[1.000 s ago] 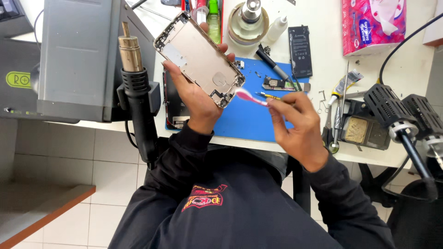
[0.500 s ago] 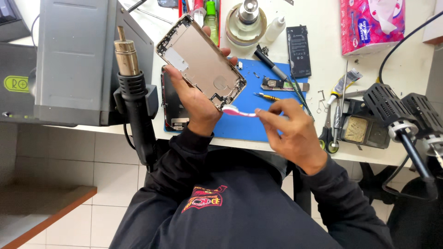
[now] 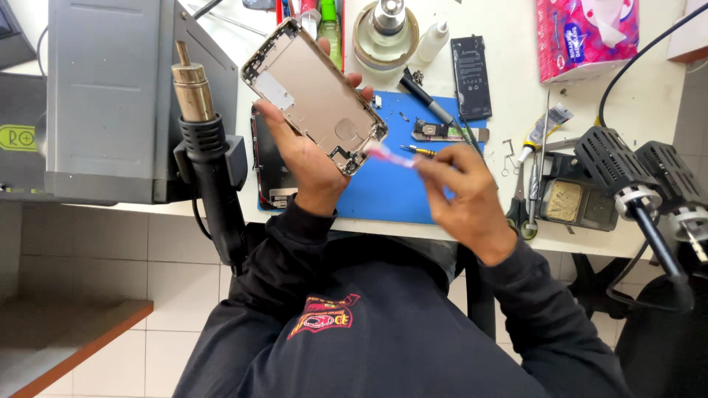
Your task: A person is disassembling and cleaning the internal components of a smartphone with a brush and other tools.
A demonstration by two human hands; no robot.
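My left hand (image 3: 306, 158) holds an emptied rose-gold phone housing (image 3: 313, 92), inner side up, tilted above the blue work mat (image 3: 413, 188). My right hand (image 3: 461, 195) grips a small pink-handled brush (image 3: 391, 155), blurred by motion, with its tip at the housing's lower right corner. A black phone screen assembly (image 3: 269, 166) lies on the mat under my left hand.
A hot-air gun (image 3: 210, 155) hangs in its holder on a grey station (image 3: 110, 96) at left. A black battery (image 3: 470, 66), a circuit board (image 3: 450, 133), a screwdriver (image 3: 431, 103), bottles, a tissue pack (image 3: 586, 33), tweezers, a brass tip cleaner (image 3: 564, 200) and two soldering holders (image 3: 634, 180) crowd the white bench.
My right hand moved left and up, bringing the brush from beside the housing to its lower corner. My left hand raised and tilted the housing slightly.
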